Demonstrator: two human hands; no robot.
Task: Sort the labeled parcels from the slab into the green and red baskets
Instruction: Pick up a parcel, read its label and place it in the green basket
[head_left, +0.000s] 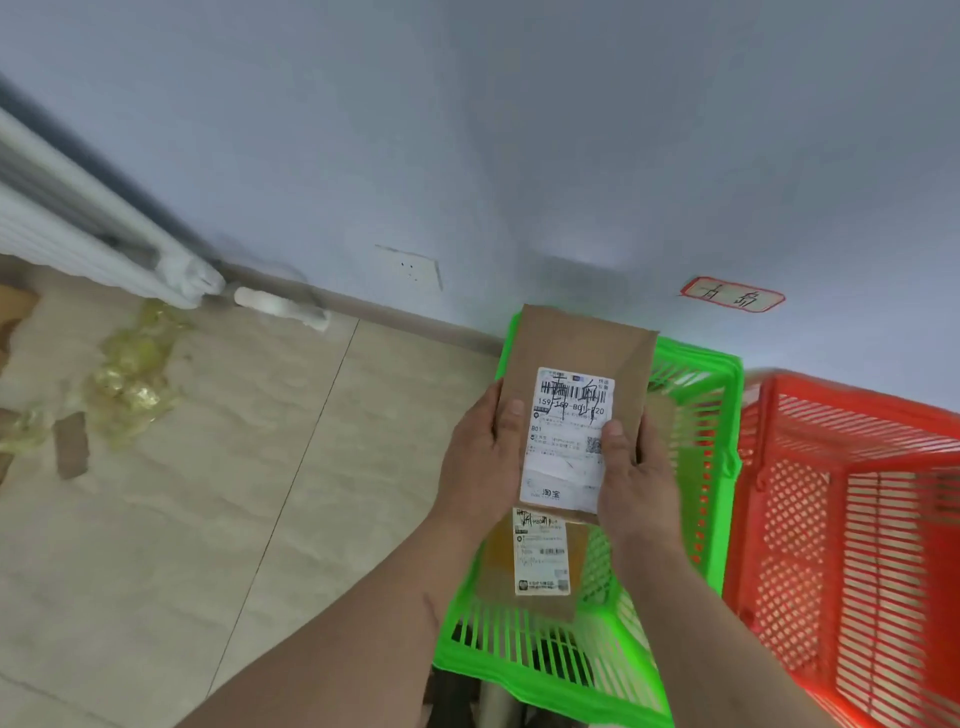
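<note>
Above the green basket (696, 395), a brown paper parcel (582, 343) is held between both hands. The left hand (480, 462) grips its left edge, thumb laid on the front face; the right hand (636, 478) grips the right edge, thumb pressed on the white shipping label (569, 441). The parcel is shown upright and flat, with a barcode, printed digits and dark handwritten strokes on the label. Below the hands, a second labelled parcel (535, 561) is seen lying inside the green basket. Just beside it, to the right, the red basket (852, 467) is set. A red-bordered paper sign (732, 294) is fixed to the wall (467, 130) behind. Crumpled yellowish wrapping (130, 374) is scattered on the tiled floor (208, 519) at far left.
</note>
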